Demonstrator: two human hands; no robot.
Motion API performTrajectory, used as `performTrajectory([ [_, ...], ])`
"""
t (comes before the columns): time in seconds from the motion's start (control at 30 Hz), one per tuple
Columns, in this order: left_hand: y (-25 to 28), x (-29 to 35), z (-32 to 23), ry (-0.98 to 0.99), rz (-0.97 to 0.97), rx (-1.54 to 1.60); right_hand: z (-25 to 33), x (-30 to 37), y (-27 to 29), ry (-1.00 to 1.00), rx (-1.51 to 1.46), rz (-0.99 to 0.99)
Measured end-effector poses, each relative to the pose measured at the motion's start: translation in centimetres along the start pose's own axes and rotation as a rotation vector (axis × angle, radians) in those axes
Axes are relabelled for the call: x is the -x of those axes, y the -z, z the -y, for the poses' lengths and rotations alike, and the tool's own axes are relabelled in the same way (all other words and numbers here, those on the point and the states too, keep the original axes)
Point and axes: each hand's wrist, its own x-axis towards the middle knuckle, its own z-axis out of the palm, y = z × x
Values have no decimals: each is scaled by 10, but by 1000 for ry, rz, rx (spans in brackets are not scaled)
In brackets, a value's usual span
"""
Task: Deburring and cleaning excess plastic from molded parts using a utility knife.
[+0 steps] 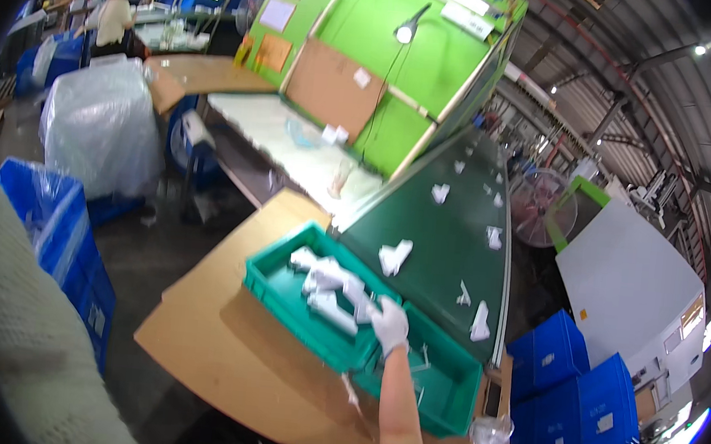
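My right hand (390, 325), in a white glove, reaches over the wall between two green trays. Its fingers are closed at the end of a white plastic part (356, 294), one of several piled in the left tray (278, 287); white glove and white part blend together there. In the right tray (451, 383) lie a few thin, pale frame-like pieces (419, 361). My left hand is out of view. On the green conveyor belt (430, 237) beyond the trays, more white parts (395, 258) are scattered.
Brown cardboard (219, 328) lies beneath the trays, with a crumpled clear bag (490, 437) at its right. Blue bins (576, 402) stand right, another blue bin (59, 230) left. A cream knitted sleeve (16, 328) fills the left edge. One person (114, 19) stands far left.
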Motion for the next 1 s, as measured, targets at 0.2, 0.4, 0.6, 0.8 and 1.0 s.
performTrajectory([
  [0.2, -39, -51, -16, -44, -161, 98, 15, 6, 7, -89, -17, 65],
  [0.4, -58, -66, -21, -100, -133, 165, 23, -1, 7, -102, -6, 45],
  [0.6, -65, -70, -30, -167, -55, 205, 18, -2, 6, -95, -16, 19],
  [0.8, -64, -68, -36, -179, -10, 230, 19, 0, 9, -137, 4, 67],
  [1.0, -60, -70, -34, -192, 33, 263, 21, -1, 5, -149, 19, 35],
])
